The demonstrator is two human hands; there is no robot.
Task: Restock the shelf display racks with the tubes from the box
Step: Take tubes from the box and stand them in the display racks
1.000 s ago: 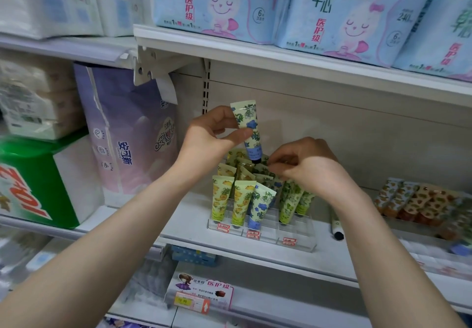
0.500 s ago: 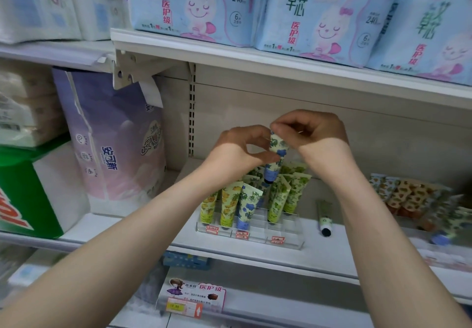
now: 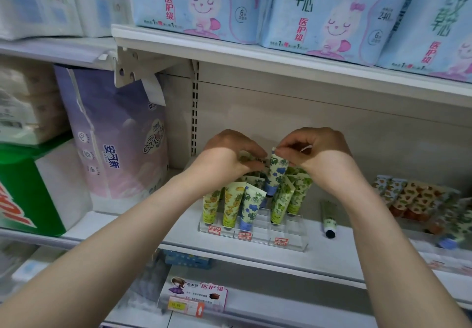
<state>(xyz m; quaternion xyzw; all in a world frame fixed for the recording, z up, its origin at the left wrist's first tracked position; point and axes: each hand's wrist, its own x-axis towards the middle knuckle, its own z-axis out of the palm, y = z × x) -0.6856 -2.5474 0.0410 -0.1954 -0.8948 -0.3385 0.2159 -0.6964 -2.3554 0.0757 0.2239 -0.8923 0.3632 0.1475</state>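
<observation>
1. Running under both hands is the white shelf point(image 3: 158, 228). Blue packs point(image 3: 199, 3) sit on the board above the hands, and a purple pack point(image 3: 115, 143) stands well left of the left hand.
2. The clear rack point(image 3: 288, 235) sits directly below the hands, with stepped rows and tubes standing cap down. Yellow tubes point(image 3: 231, 202) are below the left hand and green tubes point(image 3: 293, 194) below the right wrist. A few front slots look bare.
3. A second display point(image 3: 413, 197) of orange-patterned tubes lies right of the right forearm, too blurred for detail.
4. Right hand point(image 3: 316, 149): thumb and fingertips are clamped on the flat crimped top of the blue-flower tube point(image 3: 277, 171).
5. Left hand point(image 3: 229, 154): the fingers are curled in among the back-row tube tops and touch the held tube's left side. I cannot tell whether it grips anything.
6. The blue-flower tube hangs cap down between the two hands, its lower end among the middle rows. Whether it is seated is unclear.
7. A loose tube point(image 3: 328, 221) lies flat on the shelf below the right wrist, just beside the rack and not touching it.
8. Step, as judged: slotting one tube into the rack, restock partway done. The box is not in view.
9. The next move calls for a straight lowering into a free slot while the left hand keeps the neighbours parted. The pinch should only be let go once the cap sits. Tilted neighbours could topple.
</observation>
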